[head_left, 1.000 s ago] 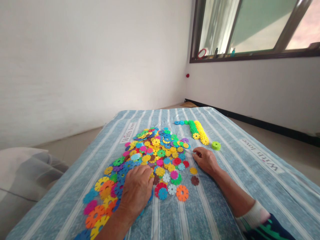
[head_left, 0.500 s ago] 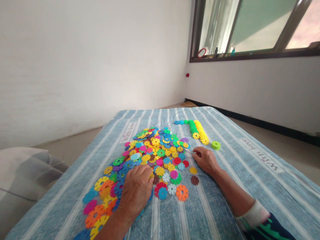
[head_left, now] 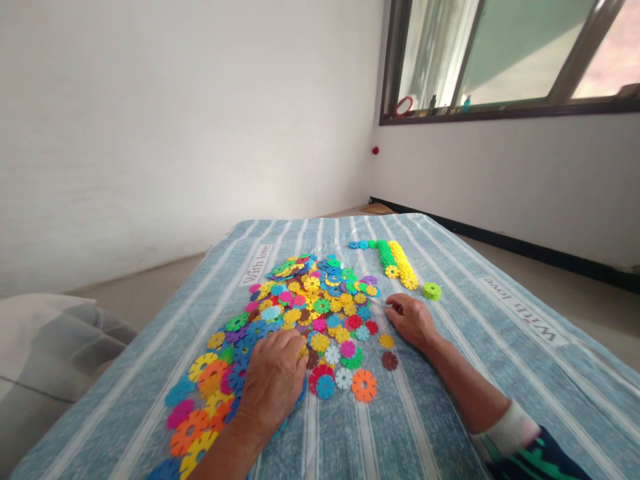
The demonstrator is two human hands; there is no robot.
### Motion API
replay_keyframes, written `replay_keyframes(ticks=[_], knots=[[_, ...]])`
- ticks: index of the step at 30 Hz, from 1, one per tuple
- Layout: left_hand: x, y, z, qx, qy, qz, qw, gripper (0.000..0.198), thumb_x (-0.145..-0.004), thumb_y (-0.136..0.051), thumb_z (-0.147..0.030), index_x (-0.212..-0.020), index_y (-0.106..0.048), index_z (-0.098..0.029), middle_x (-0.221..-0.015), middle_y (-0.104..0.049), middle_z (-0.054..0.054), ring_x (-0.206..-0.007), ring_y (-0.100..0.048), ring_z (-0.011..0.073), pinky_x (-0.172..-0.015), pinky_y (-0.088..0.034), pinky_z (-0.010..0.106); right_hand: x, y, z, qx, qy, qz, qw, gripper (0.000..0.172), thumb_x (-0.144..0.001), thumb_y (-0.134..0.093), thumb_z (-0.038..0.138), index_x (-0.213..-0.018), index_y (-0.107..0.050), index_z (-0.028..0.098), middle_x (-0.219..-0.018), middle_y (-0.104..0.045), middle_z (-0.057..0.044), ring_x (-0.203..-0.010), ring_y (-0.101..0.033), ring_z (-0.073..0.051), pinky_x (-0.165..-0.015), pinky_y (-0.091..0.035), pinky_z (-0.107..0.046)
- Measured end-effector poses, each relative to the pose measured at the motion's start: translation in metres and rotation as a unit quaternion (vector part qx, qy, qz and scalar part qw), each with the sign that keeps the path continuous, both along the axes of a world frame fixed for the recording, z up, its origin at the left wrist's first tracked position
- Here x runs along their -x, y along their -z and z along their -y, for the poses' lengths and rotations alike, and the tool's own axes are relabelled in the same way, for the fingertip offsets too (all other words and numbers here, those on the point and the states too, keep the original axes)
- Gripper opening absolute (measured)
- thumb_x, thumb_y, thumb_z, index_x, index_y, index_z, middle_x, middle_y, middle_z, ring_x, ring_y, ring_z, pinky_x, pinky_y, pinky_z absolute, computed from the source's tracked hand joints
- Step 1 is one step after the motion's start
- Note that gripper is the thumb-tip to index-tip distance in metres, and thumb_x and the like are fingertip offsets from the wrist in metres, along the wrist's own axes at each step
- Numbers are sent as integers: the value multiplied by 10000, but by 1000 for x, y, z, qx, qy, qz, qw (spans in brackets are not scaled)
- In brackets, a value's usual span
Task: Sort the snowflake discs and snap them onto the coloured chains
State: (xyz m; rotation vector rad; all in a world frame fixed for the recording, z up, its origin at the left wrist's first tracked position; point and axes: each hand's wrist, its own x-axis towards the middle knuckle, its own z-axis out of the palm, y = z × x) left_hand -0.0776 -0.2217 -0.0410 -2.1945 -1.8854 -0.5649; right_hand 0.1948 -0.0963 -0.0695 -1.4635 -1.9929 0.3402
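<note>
A spread-out heap of plastic snowflake discs (head_left: 323,305) in many colours lies on the striped cloth. My left hand (head_left: 277,370) rests on the near part of the heap, its fingers curled down among the discs. Its fingertips are hidden, and a yellow disc edge shows beside the index finger and thumb; whether it is gripped is unclear. To the right of the heap my right hand (head_left: 413,320) lies on the cloth, fingers loosely bent and apart, holding nothing visible. Near it are a loose yellow disc (head_left: 387,341) and a brown disc (head_left: 389,361).
Beyond my right hand lie a green row of discs (head_left: 386,255) and a yellow row of discs (head_left: 403,263). A short light-green stack (head_left: 432,291) stands beside them. Striped cloth (head_left: 500,347) covers the surface. Pale sheer fabric (head_left: 45,353) is at the left.
</note>
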Motion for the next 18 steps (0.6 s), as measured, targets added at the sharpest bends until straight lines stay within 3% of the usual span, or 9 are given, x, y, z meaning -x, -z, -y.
replay_keyframes(ticks=[18], knots=[[0, 0, 0, -5, 10, 17, 1000, 197, -788, -534, -148, -948, -646, -177, -1045, -688, 98, -1005, -603, 267, -882, -469, 442, -1, -1, 0, -5, -6, 1, 1000, 168, -794, -555, 247, -867, -702, 211, -766, -689, -21, -688, -622, -153, -654, -433, -239]])
